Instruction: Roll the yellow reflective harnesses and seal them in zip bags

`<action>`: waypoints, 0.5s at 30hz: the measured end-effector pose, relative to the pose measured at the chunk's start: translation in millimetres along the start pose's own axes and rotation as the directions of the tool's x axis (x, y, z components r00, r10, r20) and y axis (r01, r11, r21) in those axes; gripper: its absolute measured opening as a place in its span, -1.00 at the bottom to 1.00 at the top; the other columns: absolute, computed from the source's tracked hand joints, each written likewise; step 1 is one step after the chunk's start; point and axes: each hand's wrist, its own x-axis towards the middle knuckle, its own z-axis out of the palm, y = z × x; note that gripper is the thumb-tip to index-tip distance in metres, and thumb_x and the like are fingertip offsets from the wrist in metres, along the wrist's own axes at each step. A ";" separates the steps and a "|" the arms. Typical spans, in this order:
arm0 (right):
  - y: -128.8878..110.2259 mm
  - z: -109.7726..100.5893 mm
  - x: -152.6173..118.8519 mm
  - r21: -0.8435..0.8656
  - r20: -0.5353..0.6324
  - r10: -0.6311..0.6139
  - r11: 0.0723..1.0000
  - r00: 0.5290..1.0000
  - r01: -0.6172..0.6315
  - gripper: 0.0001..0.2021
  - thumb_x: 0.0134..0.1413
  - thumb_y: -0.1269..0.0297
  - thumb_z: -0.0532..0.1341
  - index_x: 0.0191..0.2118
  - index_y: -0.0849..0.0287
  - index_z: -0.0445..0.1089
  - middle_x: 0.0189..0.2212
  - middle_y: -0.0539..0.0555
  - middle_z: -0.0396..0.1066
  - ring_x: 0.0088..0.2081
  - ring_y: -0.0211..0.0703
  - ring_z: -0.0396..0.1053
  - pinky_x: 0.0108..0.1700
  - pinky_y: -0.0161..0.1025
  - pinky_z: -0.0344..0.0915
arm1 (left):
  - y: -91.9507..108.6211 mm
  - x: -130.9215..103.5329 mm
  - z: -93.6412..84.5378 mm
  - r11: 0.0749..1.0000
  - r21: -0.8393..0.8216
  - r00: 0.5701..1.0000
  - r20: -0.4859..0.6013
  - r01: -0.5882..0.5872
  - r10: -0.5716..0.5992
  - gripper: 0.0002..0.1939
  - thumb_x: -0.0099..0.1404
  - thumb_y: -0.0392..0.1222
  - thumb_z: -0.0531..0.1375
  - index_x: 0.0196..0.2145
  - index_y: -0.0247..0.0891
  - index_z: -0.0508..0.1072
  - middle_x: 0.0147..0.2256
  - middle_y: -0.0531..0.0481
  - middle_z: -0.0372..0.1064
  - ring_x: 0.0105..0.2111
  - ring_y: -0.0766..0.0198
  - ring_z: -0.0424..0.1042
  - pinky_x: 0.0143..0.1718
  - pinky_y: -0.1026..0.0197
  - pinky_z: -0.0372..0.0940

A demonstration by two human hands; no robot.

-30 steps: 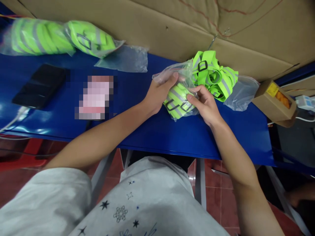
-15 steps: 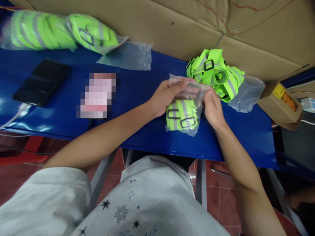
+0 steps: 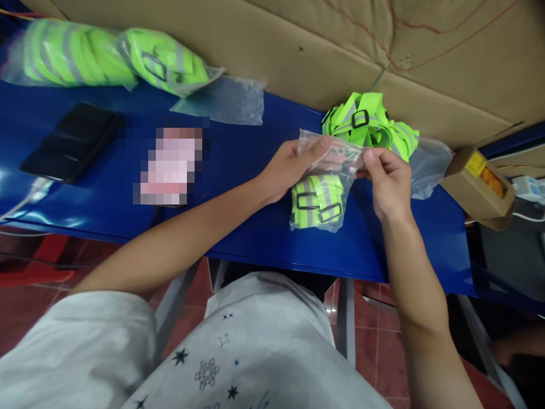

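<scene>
A clear plastic zip bag (image 3: 347,177) hangs between my hands over the blue table. Inside it lies a folded neon-yellow reflective strap (image 3: 318,200) with grey stripes and two black buckles. My left hand (image 3: 289,167) grips the bag's upper left, thumb on the front and fingers behind the film. At the top right corner, my right hand (image 3: 389,182) pinches the bag's edge between thumb and bent fingers. Just beyond the bag sits a loose heap of neon reflective straps (image 3: 361,120) with a black buckle on top.
Bagged neon straps (image 3: 76,54) lie at the back left, beside a flat plastic bag (image 3: 238,101). A black power bank (image 3: 72,142) with a white cable and a blurred-out phone (image 3: 172,165) rest on the blue table (image 3: 238,227). A cardboard box (image 3: 472,187) stands right.
My right hand has shifted right and turned at the bag's top corner, its fingers now bent over the edge. The left hand keeps its hold. The view has tilted slightly.
</scene>
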 end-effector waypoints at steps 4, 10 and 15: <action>-0.9 -8.7 3.7 -0.018 0.026 -0.019 1.000 0.999 0.020 -0.63 0.16 -0.23 0.40 -0.30 -0.03 0.60 -0.41 0.00 0.57 -0.39 -0.13 0.53 -0.29 -0.09 0.59 | 0.2 4.1 -1.8 0.999 0.008 0.999 -0.015 0.039 -0.039 -0.43 0.46 0.34 0.17 -0.13 -0.25 0.65 -0.22 -0.06 0.64 0.09 -0.02 0.61 0.20 -0.01 0.48; -1.0 -15.0 6.5 -0.072 0.073 -0.023 0.997 0.997 0.028 -0.62 0.17 -0.19 0.41 -0.35 0.05 0.54 -0.46 0.00 0.52 -0.43 -0.19 0.48 -0.37 -0.14 0.51 | -0.3 3.0 2.0 0.999 -0.033 0.993 -0.116 0.005 -0.009 -0.50 0.47 0.28 0.21 -0.04 -0.23 0.62 -0.22 -0.05 0.62 0.09 0.00 0.61 0.15 -0.02 0.50; -6.4 -11.2 3.3 -0.150 0.067 -0.140 0.978 0.988 0.148 -0.61 0.24 -0.19 0.36 -0.33 0.04 0.46 -0.43 -0.01 0.50 -0.39 -0.17 0.48 -0.30 -0.10 0.49 | 5.8 2.7 3.5 0.998 -0.047 0.993 -0.107 0.034 -0.039 -0.56 0.49 0.22 0.22 -0.14 -0.24 0.63 -0.29 -0.03 0.58 0.03 0.01 0.63 0.13 -0.04 0.53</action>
